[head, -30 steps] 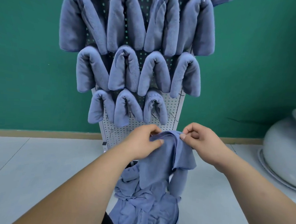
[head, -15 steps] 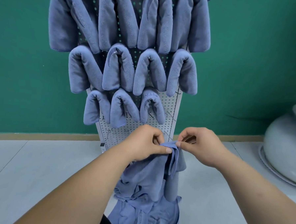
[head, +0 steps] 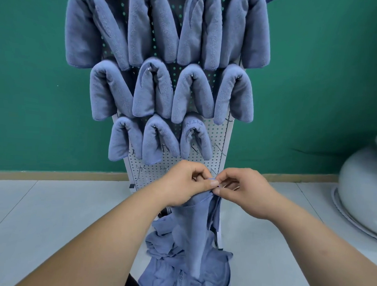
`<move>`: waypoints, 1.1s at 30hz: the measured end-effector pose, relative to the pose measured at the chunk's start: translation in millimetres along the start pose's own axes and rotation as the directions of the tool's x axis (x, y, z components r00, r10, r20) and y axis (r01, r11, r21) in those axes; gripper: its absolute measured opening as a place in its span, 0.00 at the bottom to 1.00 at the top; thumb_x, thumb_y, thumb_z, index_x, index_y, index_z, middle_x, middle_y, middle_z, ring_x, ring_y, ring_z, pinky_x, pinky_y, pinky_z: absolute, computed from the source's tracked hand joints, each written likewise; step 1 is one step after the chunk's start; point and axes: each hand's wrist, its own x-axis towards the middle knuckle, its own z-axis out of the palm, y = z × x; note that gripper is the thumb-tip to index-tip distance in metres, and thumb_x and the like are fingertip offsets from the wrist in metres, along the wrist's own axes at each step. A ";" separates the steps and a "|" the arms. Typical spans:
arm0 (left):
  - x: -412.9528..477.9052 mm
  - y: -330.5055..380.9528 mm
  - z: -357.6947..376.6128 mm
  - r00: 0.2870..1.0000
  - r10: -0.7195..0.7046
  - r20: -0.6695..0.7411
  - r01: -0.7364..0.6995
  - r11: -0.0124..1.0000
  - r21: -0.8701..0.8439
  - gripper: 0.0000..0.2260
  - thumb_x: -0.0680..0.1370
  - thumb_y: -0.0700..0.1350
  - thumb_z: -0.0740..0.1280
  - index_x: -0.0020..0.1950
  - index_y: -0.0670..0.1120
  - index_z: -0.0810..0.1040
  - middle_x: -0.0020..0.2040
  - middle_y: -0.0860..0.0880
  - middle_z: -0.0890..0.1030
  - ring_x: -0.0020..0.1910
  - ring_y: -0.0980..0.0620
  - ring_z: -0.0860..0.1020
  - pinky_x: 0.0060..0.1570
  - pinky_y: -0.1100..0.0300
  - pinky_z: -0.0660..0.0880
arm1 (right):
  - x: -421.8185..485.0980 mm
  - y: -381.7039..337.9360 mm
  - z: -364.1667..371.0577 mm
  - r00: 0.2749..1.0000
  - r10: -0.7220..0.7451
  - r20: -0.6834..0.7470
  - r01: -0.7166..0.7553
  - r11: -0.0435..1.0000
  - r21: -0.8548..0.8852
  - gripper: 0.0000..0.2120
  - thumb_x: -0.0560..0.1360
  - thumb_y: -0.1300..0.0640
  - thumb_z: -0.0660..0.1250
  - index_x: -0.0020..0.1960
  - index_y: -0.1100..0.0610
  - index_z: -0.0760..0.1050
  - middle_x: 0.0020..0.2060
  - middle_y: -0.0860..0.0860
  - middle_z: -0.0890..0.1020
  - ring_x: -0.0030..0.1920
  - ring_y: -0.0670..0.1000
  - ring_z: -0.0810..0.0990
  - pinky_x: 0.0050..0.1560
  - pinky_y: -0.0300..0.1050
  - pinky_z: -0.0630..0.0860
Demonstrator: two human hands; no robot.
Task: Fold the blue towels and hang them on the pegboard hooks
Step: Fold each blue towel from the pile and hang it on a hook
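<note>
Blue towel [head: 195, 226], thin, limp, stitched along the edge: pinched at its gathered top by left hand [head: 185, 186] and right hand [head: 244, 189], fingers curled, thumb tips close together. Hangs as a narrow creased strip before the lower part of the white pegboard [head: 215, 164], down to a crumpled pile of blue towels [head: 187, 278] on the floor [head: 48, 223]; number in pile not countable. Hung towels [head: 192, 95] folded thick, draped on the pegboard: eleven whole in view, in rows of four, four, three. One pale grey pot [head: 364, 187] at right.
</note>
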 end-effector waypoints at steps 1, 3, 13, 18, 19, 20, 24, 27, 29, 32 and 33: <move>0.3 -1.7 -0.1 1.000 -0.012 -0.001 0.012 1.000 0.020 0.06 0.78 0.49 0.77 0.47 0.47 0.86 0.38 0.43 0.83 0.35 0.55 0.73 0.39 0.60 0.71 | 1.3 0.9 1.3 1.000 0.007 -0.002 -0.007 1.000 -0.027 0.04 0.76 0.49 0.77 0.47 0.45 0.83 0.41 0.42 0.86 0.42 0.45 0.84 0.49 0.50 0.83; -0.4 -4.2 -1.8 0.998 -0.056 -0.018 0.057 0.996 0.074 0.06 0.77 0.49 0.79 0.47 0.49 0.85 0.36 0.50 0.81 0.31 0.57 0.72 0.38 0.60 0.72 | 3.1 -0.2 2.3 0.999 0.037 -0.026 -0.038 0.999 -0.031 0.03 0.76 0.50 0.77 0.45 0.45 0.84 0.40 0.42 0.86 0.41 0.45 0.84 0.48 0.48 0.82; 0.3 7.7 26.8 0.908 -0.419 0.026 0.419 0.900 -0.123 0.22 0.83 0.60 0.66 0.49 0.42 0.84 0.40 0.46 0.86 0.38 0.47 0.86 0.40 0.55 0.80 | 1.8 -8.5 13.4 0.944 0.326 -0.045 -0.279 0.866 0.415 0.03 0.78 0.63 0.74 0.45 0.60 0.85 0.34 0.55 0.85 0.34 0.50 0.82 0.42 0.45 0.85; -0.2 1.8 21.8 0.934 -0.356 -0.007 0.341 0.899 -0.274 0.06 0.83 0.44 0.71 0.52 0.42 0.85 0.43 0.47 0.87 0.41 0.50 0.84 0.44 0.58 0.79 | 2.5 -5.8 5.5 0.932 0.362 -0.019 -0.294 0.786 0.543 0.05 0.80 0.61 0.73 0.48 0.61 0.85 0.39 0.57 0.85 0.38 0.51 0.81 0.46 0.48 0.84; 0.4 2.2 17.9 0.937 -0.348 -0.019 0.327 0.899 -0.292 0.04 0.82 0.42 0.71 0.52 0.42 0.85 0.44 0.47 0.88 0.41 0.51 0.84 0.44 0.59 0.79 | 2.0 -4.6 2.3 0.934 0.356 -0.005 -0.293 0.776 0.558 0.05 0.81 0.60 0.72 0.48 0.60 0.85 0.41 0.57 0.86 0.40 0.52 0.82 0.48 0.49 0.84; 1.0 2.2 15.2 0.941 -0.337 -0.020 0.315 0.898 -0.306 0.04 0.82 0.42 0.72 0.53 0.42 0.85 0.45 0.47 0.88 0.42 0.52 0.84 0.44 0.59 0.79 | 1.2 -3.4 -0.1 0.938 0.346 0.014 -0.293 0.772 0.564 0.05 0.81 0.59 0.72 0.48 0.60 0.85 0.43 0.58 0.87 0.41 0.52 0.83 0.49 0.50 0.84; -0.3 3.3 18.4 0.958 -0.283 0.045 0.283 0.909 -0.306 0.09 0.78 0.44 0.77 0.56 0.44 0.83 0.43 0.50 0.87 0.42 0.54 0.83 0.53 0.54 0.81 | -0.2 0.3 1.7 0.946 0.313 0.084 -0.305 0.774 0.556 0.08 0.81 0.58 0.72 0.55 0.63 0.83 0.49 0.63 0.87 0.44 0.54 0.84 0.52 0.52 0.85; -1.0 3.5 23.7 0.955 -0.293 0.054 0.297 0.921 -0.254 0.11 0.76 0.42 0.79 0.55 0.43 0.81 0.42 0.46 0.87 0.40 0.52 0.83 0.54 0.49 0.82 | 0.3 1.0 7.1 0.949 0.306 0.076 -0.296 0.779 0.552 0.07 0.82 0.59 0.71 0.55 0.63 0.83 0.47 0.62 0.88 0.43 0.54 0.85 0.52 0.52 0.86; -0.6 6.1 25.3 0.940 -0.340 0.027 0.334 0.902 -0.273 0.12 0.76 0.43 0.79 0.54 0.42 0.79 0.47 0.38 0.87 0.40 0.49 0.83 0.51 0.47 0.84 | 0.4 -1.1 10.3 0.950 0.310 0.041 -0.280 0.784 0.554 0.06 0.83 0.59 0.70 0.54 0.62 0.83 0.46 0.61 0.88 0.40 0.53 0.84 0.47 0.48 0.85; 0.7 8.4 27.7 0.925 -0.380 0.010 0.364 0.879 -0.308 0.09 0.77 0.44 0.78 0.49 0.42 0.80 0.41 0.39 0.84 0.38 0.48 0.81 0.53 0.43 0.85 | 2.6 -3.3 15.3 0.953 0.301 -0.026 -0.242 0.815 0.527 0.05 0.84 0.60 0.68 0.52 0.60 0.82 0.42 0.63 0.86 0.36 0.51 0.81 0.42 0.47 0.84; 0.9 8.2 28.1 0.922 -0.387 0.010 0.371 0.875 -0.310 0.09 0.77 0.44 0.78 0.49 0.43 0.81 0.40 0.41 0.83 0.38 0.48 0.81 0.54 0.43 0.85 | 3.6 -3.2 17.4 0.956 0.291 -0.048 -0.230 0.838 0.496 0.05 0.84 0.60 0.68 0.52 0.59 0.81 0.42 0.64 0.85 0.35 0.51 0.80 0.40 0.47 0.84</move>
